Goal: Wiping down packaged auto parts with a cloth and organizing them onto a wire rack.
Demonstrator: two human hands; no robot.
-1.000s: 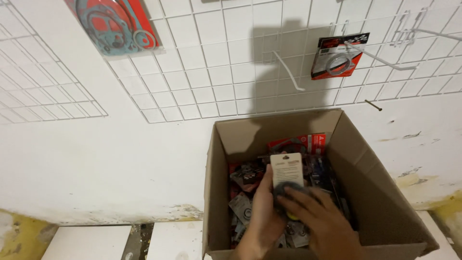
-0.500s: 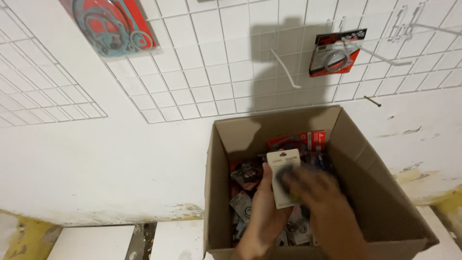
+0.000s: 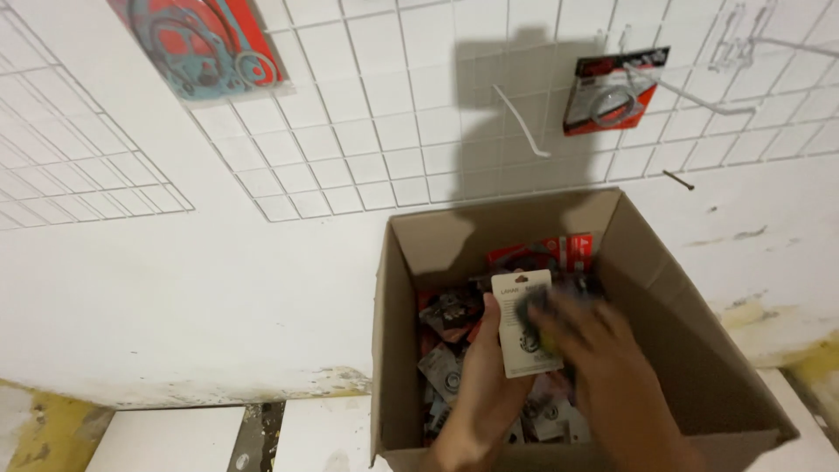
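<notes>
The left hand [image 3: 489, 385] holds a small white carded packet [image 3: 522, 322] upright over the open cardboard box [image 3: 682, 350], thumb along the packet's left edge and fingers behind it, so its grip is pinching the card; the right hand [image 3: 603, 376] is blurred in front of the packet's right side, touching or just beside it, and I cannot tell whether its grip is pressed together or spread.

The packet looks like a flat card backing with a dark round part sealed on its face; judged from its thinness and how easily one hand carries it, it is likely light, fairly stiff across the card yet bendable at the corners, and the clear front probably a little slick; the firm card edges, or the bare upper part above the round piece, look like the safest places to take hold, since squeezing the raised middle could crease the covering.

Inside the box lies a loose heap of similar packets [image 3: 450, 367], some grey and some red, with a red packet [image 3: 559, 252] leaning near the back wall; the box stands on the floor against a white wall; above it a white wire grid [image 3: 350, 105] carries a large red gasket pack [image 3: 205, 44], a smaller red pack [image 3: 612, 92] and bare hooks [image 3: 523, 122].
</notes>
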